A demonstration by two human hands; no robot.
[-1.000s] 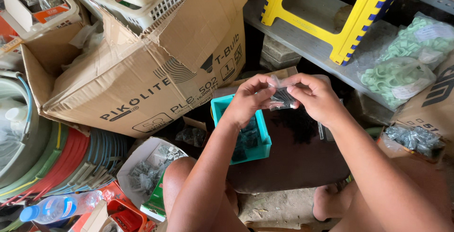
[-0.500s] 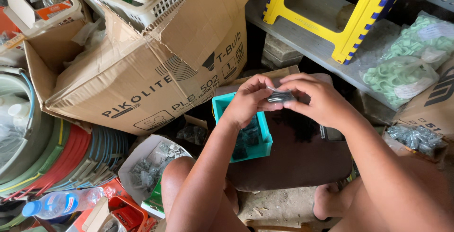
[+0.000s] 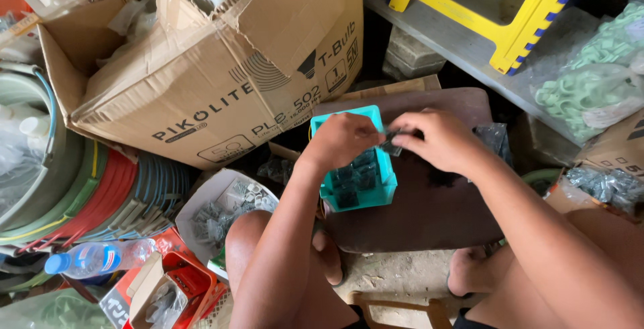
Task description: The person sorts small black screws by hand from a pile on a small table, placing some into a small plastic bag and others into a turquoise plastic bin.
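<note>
Item: small clear packet (image 3: 391,142) of dark metal bits, pinched between both hands directly above the far right corner of the teal tray (image 3: 384,168). Left hand (image 3: 339,140): fingers curled, thumb and fingertips closed on the packet's left end. Right hand (image 3: 439,140): fingers curled likewise, pinching the right end; the packet is mostly hidden by the fingers, so whether its mouth is folded or open cannot be told. Teal tray: open-topped, standing on a dark brown seat board (image 3: 429,208), holding several like packets set in rows. Step in hand, by judgement: finishing one packet over the tray, ready to be set in with the rest; the next move would call for lowering it into a free slot at the tray's far end without upsetting the rows, one hand letting go first. Right of the tray, on the same board: a second clear bag (image 3: 495,138) of dark pieces, untouched. Left of the tray: large cardboard box (image 3: 201,94), flaps torn, tilted. Below left of the tray: white carton (image 3: 225,215) of grey clips, water bottle (image 3: 100,259), coiled hoses (image 3: 100,201). Far right of the tray: bags of pale green fittings (image 3: 590,81); beyond the tray, yellow stool (image 3: 523,14) on a shelf
</note>
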